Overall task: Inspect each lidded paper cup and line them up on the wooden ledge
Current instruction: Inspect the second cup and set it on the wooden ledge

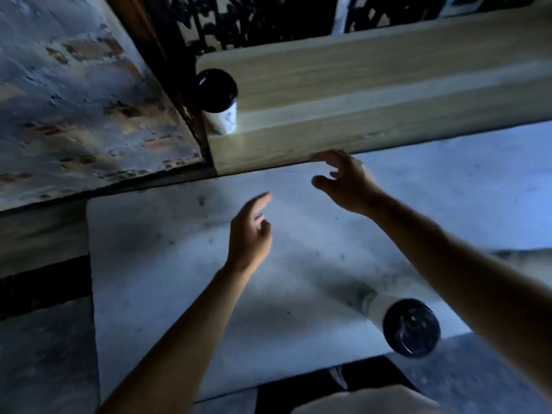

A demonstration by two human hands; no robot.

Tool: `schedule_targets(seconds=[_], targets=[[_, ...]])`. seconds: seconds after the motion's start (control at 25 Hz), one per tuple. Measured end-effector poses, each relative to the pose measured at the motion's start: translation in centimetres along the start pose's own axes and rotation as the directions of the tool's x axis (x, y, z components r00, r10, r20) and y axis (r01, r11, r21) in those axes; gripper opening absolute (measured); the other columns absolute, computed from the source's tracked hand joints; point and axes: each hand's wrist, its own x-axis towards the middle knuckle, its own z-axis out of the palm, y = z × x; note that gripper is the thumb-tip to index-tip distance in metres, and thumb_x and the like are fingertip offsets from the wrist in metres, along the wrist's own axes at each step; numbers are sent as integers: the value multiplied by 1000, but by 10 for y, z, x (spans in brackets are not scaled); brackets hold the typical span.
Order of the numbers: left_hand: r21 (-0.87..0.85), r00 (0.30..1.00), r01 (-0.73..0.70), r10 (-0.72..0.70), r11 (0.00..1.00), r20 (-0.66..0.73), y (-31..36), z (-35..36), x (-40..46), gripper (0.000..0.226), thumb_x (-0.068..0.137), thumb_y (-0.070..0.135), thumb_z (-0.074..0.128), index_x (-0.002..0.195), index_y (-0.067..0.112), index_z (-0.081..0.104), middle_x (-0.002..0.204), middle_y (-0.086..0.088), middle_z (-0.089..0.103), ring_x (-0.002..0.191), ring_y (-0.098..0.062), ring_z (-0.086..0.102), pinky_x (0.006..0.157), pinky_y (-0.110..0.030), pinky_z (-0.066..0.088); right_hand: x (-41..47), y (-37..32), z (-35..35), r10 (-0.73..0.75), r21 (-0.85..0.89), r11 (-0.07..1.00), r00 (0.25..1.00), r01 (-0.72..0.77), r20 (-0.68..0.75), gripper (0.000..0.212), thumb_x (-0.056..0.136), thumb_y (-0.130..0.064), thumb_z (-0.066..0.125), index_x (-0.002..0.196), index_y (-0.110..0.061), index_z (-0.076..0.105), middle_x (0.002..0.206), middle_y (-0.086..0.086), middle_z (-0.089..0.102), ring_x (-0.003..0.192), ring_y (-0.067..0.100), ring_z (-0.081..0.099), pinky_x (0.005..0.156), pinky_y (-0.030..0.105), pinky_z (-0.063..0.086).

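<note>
A white paper cup with a black plastic lid (220, 98) stands upright at the far left end of the pale wooden ledge (373, 94), in the upper middle of the frame, close beside the dark frame edge that borders the peeling painted wall (74, 94) at upper left. A second white paper cup with a black lid (410, 327) sits in the lower right of the frame, near the front edge of the pale grey stone worktop (167, 279), partly hidden behind the right forearm; its lid faces the camera. Both hands hover over the worktop between the two cups, touching neither. The left hand (249, 234) is in the centre of the frame, its grip loose and spread, fingers slightly curled and holding nothing. The right hand (343, 180) reaches higher, just below the ledge's front face, its grip likewise spread and empty, thumb and fingers apart. Above the ledge, dark ornamental metalwork (239, 22) fills the top of the frame. At the bottom edge, below the worktop, a dark shoe with a white stripe (339, 376) shows, slightly blurred.
</note>
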Motion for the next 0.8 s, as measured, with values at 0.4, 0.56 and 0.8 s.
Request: schedule_targets(seconds=[0.4,0.56,0.8], targets=[[353,898,-140,-32,925,440,11,121,-154,98,76,13,85,158,20,31,160,-4,36,147,-13,26,121,-30,25,-244,115,-52,-145,-208,970,987,128,-66,34,83,-22,81,116,-17,75,108,10,60,102,32,58,88,35,47],[406,885,-156,-55,900,462,44,170,-162,93,71,24,90,152,17,44,158,-10,46,145,-19,39,120,-41,35,-260,141,-54,-66,-226,969,987,98,144,52,87,-30,74,136,-18,61,122,13,55,111,37,55,95,41,47],[463,977,4,-102,886,186,99,184,-194,70,59,40,82,122,46,52,114,24,66,99,2,65,70,-6,43,-254,165,-110,-196,74,980,962,185,188,56,95,-18,58,150,-14,52,143,17,58,126,37,60,103,36,46]])
